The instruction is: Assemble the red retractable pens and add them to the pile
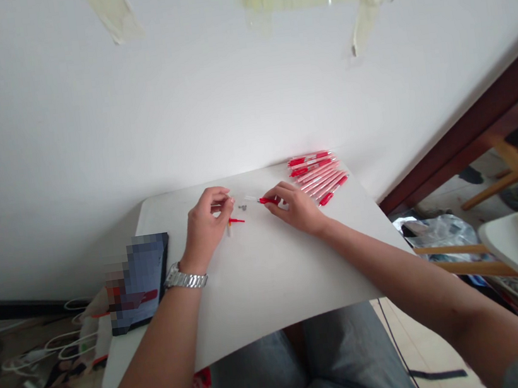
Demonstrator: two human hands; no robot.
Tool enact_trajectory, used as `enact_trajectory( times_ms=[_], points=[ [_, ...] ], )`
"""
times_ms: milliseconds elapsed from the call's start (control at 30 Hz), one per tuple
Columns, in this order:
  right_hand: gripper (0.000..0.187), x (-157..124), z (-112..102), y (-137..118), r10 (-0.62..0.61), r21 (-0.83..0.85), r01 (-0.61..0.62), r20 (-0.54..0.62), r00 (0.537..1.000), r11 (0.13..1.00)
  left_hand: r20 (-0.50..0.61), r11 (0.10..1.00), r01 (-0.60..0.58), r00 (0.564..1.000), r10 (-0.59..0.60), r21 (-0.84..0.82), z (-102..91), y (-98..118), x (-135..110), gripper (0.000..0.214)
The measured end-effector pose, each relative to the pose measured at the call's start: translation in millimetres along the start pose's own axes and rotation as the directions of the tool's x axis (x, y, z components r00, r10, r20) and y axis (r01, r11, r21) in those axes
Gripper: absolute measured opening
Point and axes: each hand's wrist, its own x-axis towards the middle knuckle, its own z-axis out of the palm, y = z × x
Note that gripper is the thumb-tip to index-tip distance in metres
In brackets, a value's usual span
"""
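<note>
My right hand (295,207) is closed around a red pen part with a clear end (253,199), which points left toward my other hand. My left hand (209,216) has its thumb and fingertips drawn together; whatever lies between them is too small to make out. Between the hands, a few tiny grey pieces (242,207) that look like springs lie on the white table (269,269). Just below them rest a thin red pen piece (236,220) and a small clear and orange piece (230,228).
Several red and pink pens (316,177) lie in rows at the table's back right, near the wall (208,99). A tablet (146,279) sits along the left edge by my watch-wearing wrist. Another white table (508,237) stands to the right.
</note>
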Motion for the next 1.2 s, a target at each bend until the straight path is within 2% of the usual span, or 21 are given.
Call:
enact_trajectory(
  times_ms=[300,500,967,1200],
  points=[
    [0.012,0,0,3,-0.024,-0.019,0.024,-0.004,1.000,1.000,0.007,0.998,-0.055,0.998,0.055,0.008,-0.6,0,-1,0.023],
    [0.014,0,-1,3,-0.006,-0.040,0.006,0.002,1.000,0.999,-0.034,0.998,-0.064,0.997,0.064,0.016,1.4,1,-1,0.011],
    [0.013,0,-1,3,-0.036,-0.020,0.036,0.018,0.999,0.999,0.070,0.978,-0.209,0.976,0.208,0.009,-0.8,6,1,0.011],
    [0.012,1,-1,3,-0.041,-0.002,0.041,0.036,0.999,0.999,0.095,0.979,-0.199,0.976,0.195,0.036,0.0,9,-1,0.012]
  ],
)
